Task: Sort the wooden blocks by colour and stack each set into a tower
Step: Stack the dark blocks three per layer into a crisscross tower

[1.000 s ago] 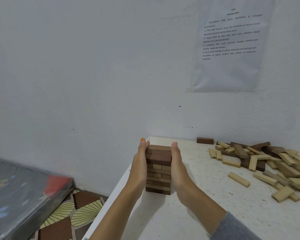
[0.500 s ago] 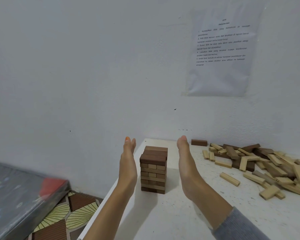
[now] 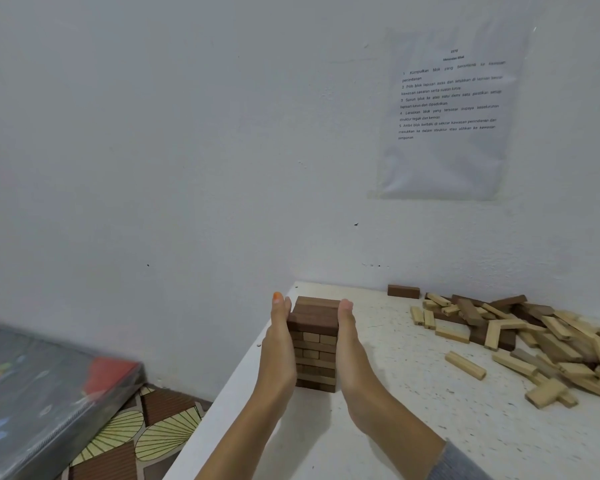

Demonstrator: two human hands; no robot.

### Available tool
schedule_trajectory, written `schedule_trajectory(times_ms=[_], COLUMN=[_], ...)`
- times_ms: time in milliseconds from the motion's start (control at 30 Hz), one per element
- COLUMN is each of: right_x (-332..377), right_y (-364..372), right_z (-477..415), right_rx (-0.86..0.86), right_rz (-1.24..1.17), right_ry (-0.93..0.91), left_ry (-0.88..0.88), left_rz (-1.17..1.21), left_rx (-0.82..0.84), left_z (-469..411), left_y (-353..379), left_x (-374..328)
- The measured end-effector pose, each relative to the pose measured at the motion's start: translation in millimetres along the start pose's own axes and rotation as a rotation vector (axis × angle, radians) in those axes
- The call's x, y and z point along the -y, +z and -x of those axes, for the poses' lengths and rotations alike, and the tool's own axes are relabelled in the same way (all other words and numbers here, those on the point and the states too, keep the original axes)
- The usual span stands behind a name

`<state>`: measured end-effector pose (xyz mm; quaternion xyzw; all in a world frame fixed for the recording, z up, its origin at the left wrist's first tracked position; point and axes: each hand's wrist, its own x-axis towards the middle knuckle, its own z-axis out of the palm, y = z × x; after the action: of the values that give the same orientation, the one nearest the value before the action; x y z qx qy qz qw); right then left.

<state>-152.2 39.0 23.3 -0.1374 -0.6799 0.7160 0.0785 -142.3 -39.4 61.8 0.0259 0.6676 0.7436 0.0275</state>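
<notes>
A tower of brown wooden blocks (image 3: 315, 344) stands near the left edge of the white table (image 3: 413, 427), several layers high. My left hand (image 3: 279, 344) presses flat against its left side with straight fingers. My right hand (image 3: 352, 351) presses flat against its right side the same way. A heap of loose light and dark blocks (image 3: 541, 337) lies at the right of the table. One dark block (image 3: 403, 291) lies alone by the wall. A single light block (image 3: 465, 365) lies apart, in front of the heap.
The table's left edge (image 3: 229, 386) runs close beside the tower, with patterned floor (image 3: 146, 431) below. A grey flat object with a red patch (image 3: 49, 386) lies at the lower left. A printed sheet (image 3: 447, 109) hangs on the wall behind.
Half a second ago both hands were held apart from the tower; now they have closed in and press its two sides again, as one second ago.
</notes>
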Motion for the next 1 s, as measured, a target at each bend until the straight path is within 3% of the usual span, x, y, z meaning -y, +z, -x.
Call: schedule_trajectory(times_ms=[1000], right_x=[15.2], right_y=[-7.0], right_z=[17.1], right_rx=[0.055], right_rz=[-0.021], right_ry=[-0.016], left_ry=[0.062], left_rz=[-0.023], left_rx=[0.007], left_z=[-0.9], left_y=[-1.7], left_x=[0.2])
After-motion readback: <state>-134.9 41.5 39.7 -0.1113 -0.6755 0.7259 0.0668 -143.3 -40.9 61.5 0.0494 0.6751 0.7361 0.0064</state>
